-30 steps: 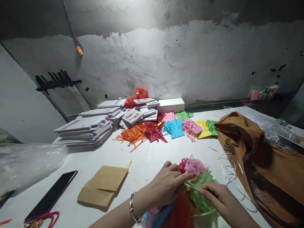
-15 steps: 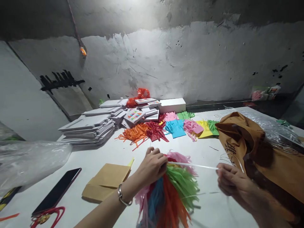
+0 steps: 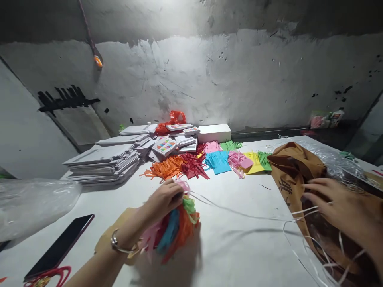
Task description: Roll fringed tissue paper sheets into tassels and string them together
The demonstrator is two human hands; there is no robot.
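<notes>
Fringe bundle (image 3: 170, 235) gathered, over the table (image 3: 236, 259), gripped near its top by the left hand (image 3: 168, 196). White string (image 3: 221, 206) trails from it, uncut, we judge. Right hand (image 3: 339, 203) blurred by brown cloth (image 3: 296, 157); its grip we cannot tell. Fringed sheets (image 3: 218, 161) beyond lie unbundled.

Left hand (image 3: 167, 195): one
Right hand (image 3: 336, 201): one
Held bundle (image 3: 170, 232): one
Bracelet (image 3: 114, 240): one
Phone (image 3: 61, 245): one
Green fringed sheets (image 3: 265, 160): two
Pink fringed sheets (image 3: 213, 146): two
Blue fringed sheet (image 3: 221, 163): one
Long white box (image 3: 214, 133): one
</notes>
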